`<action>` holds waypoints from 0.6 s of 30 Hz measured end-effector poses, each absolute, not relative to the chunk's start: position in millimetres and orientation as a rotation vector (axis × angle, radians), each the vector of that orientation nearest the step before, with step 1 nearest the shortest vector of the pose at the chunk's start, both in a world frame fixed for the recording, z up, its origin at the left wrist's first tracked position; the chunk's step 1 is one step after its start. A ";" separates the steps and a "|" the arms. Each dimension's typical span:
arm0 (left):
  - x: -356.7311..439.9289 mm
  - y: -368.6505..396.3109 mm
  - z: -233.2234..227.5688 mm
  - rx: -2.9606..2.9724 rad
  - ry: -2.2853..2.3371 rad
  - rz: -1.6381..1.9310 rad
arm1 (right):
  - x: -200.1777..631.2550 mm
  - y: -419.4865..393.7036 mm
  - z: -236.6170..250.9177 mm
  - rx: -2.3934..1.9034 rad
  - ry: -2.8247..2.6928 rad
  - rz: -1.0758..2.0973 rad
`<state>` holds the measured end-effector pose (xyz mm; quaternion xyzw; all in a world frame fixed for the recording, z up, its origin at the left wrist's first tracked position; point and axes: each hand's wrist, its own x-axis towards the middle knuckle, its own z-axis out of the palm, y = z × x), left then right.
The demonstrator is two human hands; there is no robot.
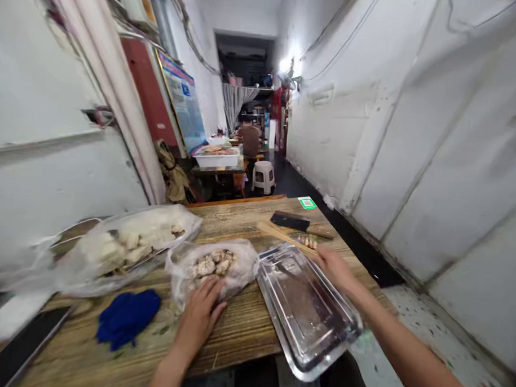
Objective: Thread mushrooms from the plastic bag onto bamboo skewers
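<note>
My left hand (200,315) rests on the near side of a clear plastic bag of pale lumpy food pieces (213,264) on the wooden table (236,334). My right hand (334,267) reaches over the far right corner of an empty steel tray (307,311), fingers near some small pieces (307,241) and a bundle of wooden skewers (282,235). Whether it grips anything is not visible. A cleaver (301,222) lies just beyond.
A larger tray covered by a plastic bag of pale food (129,242) sits at the left. A blue cloth (126,317) lies near the front edge. A green card (307,203) marks the far corner. A corridor with a stool (263,175) and another table runs ahead.
</note>
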<state>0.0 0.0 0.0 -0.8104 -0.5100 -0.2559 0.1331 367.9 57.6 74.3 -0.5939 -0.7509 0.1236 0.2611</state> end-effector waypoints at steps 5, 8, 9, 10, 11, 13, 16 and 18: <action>16.7 -18.1 5.0 -2.190 -1.541 -0.885 | 479.1 -22.9 -0.2 -1.801 -1.907 0.299; 27.0 -28.8 8.3 -2.173 -1.562 -0.922 | 511.8 -41.0 -25.4 -1.795 -1.934 0.427; 30.2 -32.3 9.4 -2.193 -1.570 -0.917 | 515.1 -41.9 -29.2 -1.821 -1.928 0.434; 33.4 -35.8 10.5 -2.220 -1.578 -0.903 | 515.2 -40.6 -31.1 -1.842 -1.934 0.423; 36.3 -39.2 11.5 -2.247 -1.589 -0.883 | 513.0 -37.7 -31.5 -1.859 -1.948 0.388; 41.2 -45.9 12.6 -2.284 -1.618 -0.832 | 504.5 -29.1 -30.3 -1.858 -2.010 0.280; 45.5 -55.5 11.0 -2.299 -1.661 -0.736 | 491.8 -16.4 -28.5 -1.777 -2.158 0.102; 46.2 -61.0 8.0 -2.317 -1.688 -0.657 | 485.1 -12.1 -25.9 -1.752 -2.227 -0.011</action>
